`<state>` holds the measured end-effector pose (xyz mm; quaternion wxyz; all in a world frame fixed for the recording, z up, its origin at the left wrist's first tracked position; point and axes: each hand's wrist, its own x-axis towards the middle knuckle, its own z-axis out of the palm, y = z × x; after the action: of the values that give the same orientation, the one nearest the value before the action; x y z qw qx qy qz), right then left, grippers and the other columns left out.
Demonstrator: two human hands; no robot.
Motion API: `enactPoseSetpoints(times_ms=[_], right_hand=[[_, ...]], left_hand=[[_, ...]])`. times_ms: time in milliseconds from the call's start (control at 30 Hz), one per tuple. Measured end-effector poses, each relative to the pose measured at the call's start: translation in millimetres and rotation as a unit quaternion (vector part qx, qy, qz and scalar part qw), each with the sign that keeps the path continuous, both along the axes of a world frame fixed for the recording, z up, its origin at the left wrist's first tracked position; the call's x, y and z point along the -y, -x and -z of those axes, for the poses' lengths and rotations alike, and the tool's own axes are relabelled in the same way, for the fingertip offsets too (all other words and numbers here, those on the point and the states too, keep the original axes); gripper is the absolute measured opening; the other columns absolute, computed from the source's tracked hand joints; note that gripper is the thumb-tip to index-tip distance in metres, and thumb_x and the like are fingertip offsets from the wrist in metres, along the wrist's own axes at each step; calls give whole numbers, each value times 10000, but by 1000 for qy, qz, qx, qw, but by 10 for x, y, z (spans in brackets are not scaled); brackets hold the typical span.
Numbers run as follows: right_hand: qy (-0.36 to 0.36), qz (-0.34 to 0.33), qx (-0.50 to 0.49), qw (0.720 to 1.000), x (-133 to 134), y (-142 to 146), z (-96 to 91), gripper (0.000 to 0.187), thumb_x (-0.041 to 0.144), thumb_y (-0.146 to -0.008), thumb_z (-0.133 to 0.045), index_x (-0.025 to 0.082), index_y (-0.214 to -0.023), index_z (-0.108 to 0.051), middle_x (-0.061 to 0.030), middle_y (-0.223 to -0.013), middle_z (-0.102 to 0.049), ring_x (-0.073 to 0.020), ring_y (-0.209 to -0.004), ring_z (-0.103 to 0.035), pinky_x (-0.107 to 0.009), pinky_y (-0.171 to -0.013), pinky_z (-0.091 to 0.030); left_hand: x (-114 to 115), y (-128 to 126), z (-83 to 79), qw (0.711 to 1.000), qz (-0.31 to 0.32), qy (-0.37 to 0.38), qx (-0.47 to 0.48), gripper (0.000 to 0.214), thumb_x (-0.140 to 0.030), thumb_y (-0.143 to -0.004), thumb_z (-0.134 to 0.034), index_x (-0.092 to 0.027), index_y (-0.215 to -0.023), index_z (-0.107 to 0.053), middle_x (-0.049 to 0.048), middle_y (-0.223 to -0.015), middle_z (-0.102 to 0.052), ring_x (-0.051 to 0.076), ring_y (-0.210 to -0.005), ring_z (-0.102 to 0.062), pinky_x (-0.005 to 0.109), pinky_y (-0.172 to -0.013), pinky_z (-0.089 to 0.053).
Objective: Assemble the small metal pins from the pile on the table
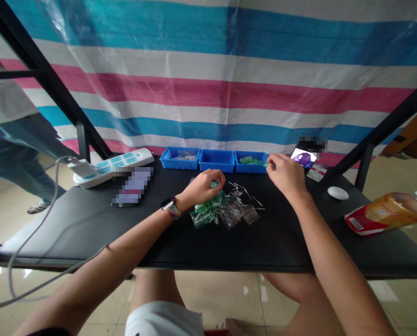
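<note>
My right hand point(287, 175) is closed, its fingertips pinching a small green packet point(265, 164) at the right end of the right blue bin point(252, 169). More green packets point(249, 160) lie inside that bin. Over a heap of green packets point(203, 217) on the table, my left hand point(205, 186) has its fingers curled inward. Some green shows at those fingers, but whether they grip it is unclear. Clear plastic packets point(232, 214) and loose thin metal pins point(242, 189) are spread just right of the heap.
The middle blue bin point(217, 168) and left blue bin point(178, 164), with clear packets inside, stand along the black table's back edge. At left are a power strip point(124, 161) and a phone point(134, 186). A white mouse point(337, 192) and a bottle point(383, 213) are at right. Someone stands beyond the left frame.
</note>
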<state>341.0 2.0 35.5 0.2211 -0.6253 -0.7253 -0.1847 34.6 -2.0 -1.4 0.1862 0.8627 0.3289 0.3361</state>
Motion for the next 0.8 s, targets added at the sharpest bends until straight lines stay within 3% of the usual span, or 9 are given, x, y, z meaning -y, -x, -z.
enactPoseSetpoints(times_ms=[100, 167, 300, 400, 467, 600, 800], right_hand=[[-114, -9, -71, 991, -182, -61, -34, 203, 140, -943, -543, 185, -1011, -729, -134, -1080, -759, -281, -936, -696, -325, -723, -449], [-126, -26, -113, 985, -314, -71, 6, 222, 133, -939, -530, 175, -1005, -737, -143, -1069, -763, -278, -916, -696, -339, -760, -476], [-29, -76, -169, 982, -419, -2, 177, 162, 182, -910, -607, 187, -919, -769, -110, -963, -787, -253, -778, -696, -348, -737, -506], [-56, -83, -182, 978, -309, 132, 297, 195, 182, -915, -603, 191, -974, -789, -116, -1033, -790, -259, -806, -707, -368, -762, -529], [-58, -145, -177, 972, -193, 256, 359, 215, 164, -928, -587, 199, -995, -788, -111, -1044, -786, -262, -867, -720, -374, -809, -550], [7, -299, -162, 940, -26, 534, 443, 221, 107, -915, -606, 214, -994, -783, -89, -1013, -787, -272, -1005, -718, -407, -951, -560], [121, -384, -222, 888, -36, 848, 463, 331, 135, -834, -762, 208, -1157, -755, -93, -1172, -789, -286, -1129, -711, -452, -1036, -547]], left_hand=[[-19, -11, 53, 999, -19, 5, -37, 196, -221, -909, -602, -184, -1053, -730, 81, -1057, -725, 230, -955, -706, 364, -906, -571], [-43, -15, 81, 999, -26, 35, -23, 215, -207, -896, -597, -179, -1048, -746, 81, -1055, -718, 211, -902, -707, 349, -864, -585], [-124, 40, 71, 995, -47, 83, 41, 272, -129, -849, -542, -163, -1011, -759, 80, -1046, -737, 194, -882, -711, 325, -822, -587], [-184, 132, 10, 996, -28, 86, 10, 283, -152, -829, -610, -160, -1055, -781, 87, -1089, -760, 215, -946, -714, 331, -854, -573], [-214, 181, -19, 994, 22, 91, -54, 301, -236, -821, -719, -171, -1104, -799, 88, -1107, -772, 232, -977, -715, 341, -888, -564], [-250, 184, 13, 991, 32, 94, -89, 373, -289, -782, -794, -182, -1140, -803, 77, -1062, -775, 216, -906, -719, 299, -808, -561], [-269, 109, 73, 997, 10, 65, -35, 254, -217, -857, -661, -173, -1070, -791, 61, -1002, -791, 177, -805, -691, 273, -729, -531]])
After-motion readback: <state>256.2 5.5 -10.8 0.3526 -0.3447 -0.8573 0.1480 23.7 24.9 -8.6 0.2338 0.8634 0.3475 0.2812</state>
